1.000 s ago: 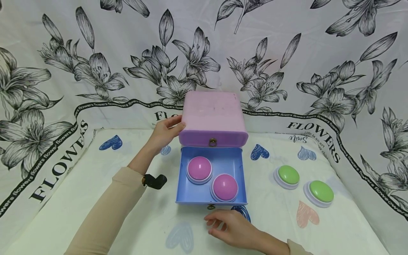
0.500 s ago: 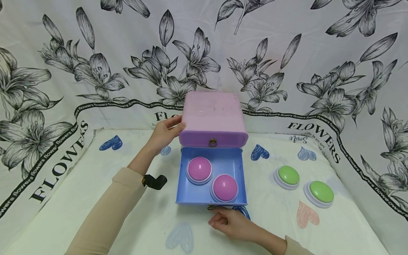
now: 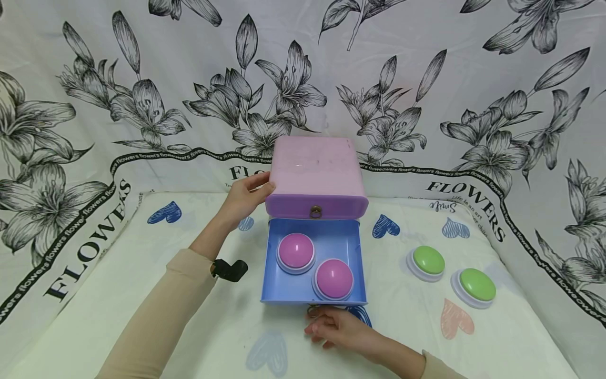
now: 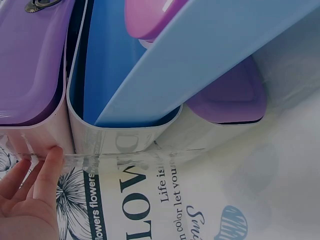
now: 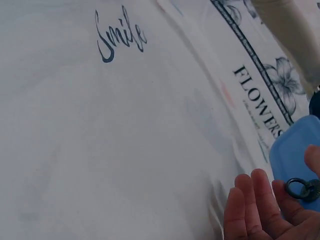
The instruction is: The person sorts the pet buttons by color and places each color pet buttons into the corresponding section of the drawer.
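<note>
A small drawer cabinet with a pink top (image 3: 317, 163) and a purple upper drawer front stands in the middle. Its blue drawer (image 3: 352, 237) is pulled out, holding two pink push-buttons (image 3: 296, 250) with white bases. My left hand (image 3: 246, 197) rests fingertips on the cabinet's left side, fingers fairly straight; the left wrist view shows them against the upper tier. At the front of the blue drawer, my right hand (image 3: 343, 329) touches the ring pull (image 5: 296, 188) with the index finger. Its thumb stands apart from the ring, and the other fingers extend loosely.
Two green push-buttons (image 3: 428, 260) with white bases lie on the cloth to the right of the cabinet. A flower-print cloth (image 3: 402, 121) hangs behind it. Another purple drawer (image 4: 230, 97) sits below the blue one.
My right hand has moved up and forward to the ring pull, its fingers curling and then loosening. My left hand, the drawer and the push-buttons stay in place.
</note>
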Available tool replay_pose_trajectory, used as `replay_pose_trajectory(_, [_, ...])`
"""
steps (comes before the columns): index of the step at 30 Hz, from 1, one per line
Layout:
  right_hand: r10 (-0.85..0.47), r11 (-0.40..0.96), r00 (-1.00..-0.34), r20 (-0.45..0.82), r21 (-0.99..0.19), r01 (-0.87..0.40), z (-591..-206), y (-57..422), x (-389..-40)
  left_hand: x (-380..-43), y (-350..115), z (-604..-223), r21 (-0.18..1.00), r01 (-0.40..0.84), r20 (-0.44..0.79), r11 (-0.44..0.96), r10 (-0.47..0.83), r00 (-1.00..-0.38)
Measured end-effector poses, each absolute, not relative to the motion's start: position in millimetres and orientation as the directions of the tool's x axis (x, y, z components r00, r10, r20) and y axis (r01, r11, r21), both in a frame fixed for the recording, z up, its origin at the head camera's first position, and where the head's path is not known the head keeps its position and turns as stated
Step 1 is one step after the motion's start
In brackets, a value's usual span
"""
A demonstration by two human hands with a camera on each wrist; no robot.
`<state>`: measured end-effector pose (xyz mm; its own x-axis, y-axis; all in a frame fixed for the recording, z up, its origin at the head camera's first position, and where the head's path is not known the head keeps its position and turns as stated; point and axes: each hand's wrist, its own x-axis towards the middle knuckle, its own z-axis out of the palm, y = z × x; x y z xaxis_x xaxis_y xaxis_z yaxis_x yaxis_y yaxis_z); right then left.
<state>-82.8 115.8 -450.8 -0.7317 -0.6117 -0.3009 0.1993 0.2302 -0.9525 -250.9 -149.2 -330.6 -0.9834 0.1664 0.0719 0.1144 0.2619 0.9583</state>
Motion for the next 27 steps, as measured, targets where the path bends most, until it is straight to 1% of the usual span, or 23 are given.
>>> replay_pose_trajectory(4, [-0.589,0.202,-0.749,-0.305,-0.952,0.23,-449.9,112.8,-82.2,-250.6,-149.1,-330.6,0.956,0.117,0.074,0.268,0.165,-0.984])
replay_pose_trajectory(8, [-0.549,0.183,-0.781,-0.297,-0.955,0.235,-451.5,108.0,-81.6,-249.9,-149.0,-330.2,0.956,0.117,0.074,0.271,0.163,-0.984])
replay_pose_trajectory(15, [-0.415,0.189,-0.854,-0.314,-0.948,0.257,-455.2,101.1,-80.4,-250.4,-149.2,-330.4,0.958,0.116,0.073,0.264,0.168,-0.983])
replay_pose_trajectory(18, [-0.39,0.184,-0.865,-0.315,-0.947,0.262,-455.5,99.9,-79.8,-250.7,-149.3,-330.7,0.957,0.115,0.073,0.264,0.166,-0.983])
replay_pose_trajectory(27, [-0.383,0.191,-0.874,-0.299,-0.951,0.242,-452.5,98.1,-78.4,-251.6,-149.1,-331.3,0.958,0.11,0.069,0.265,0.162,-0.984])
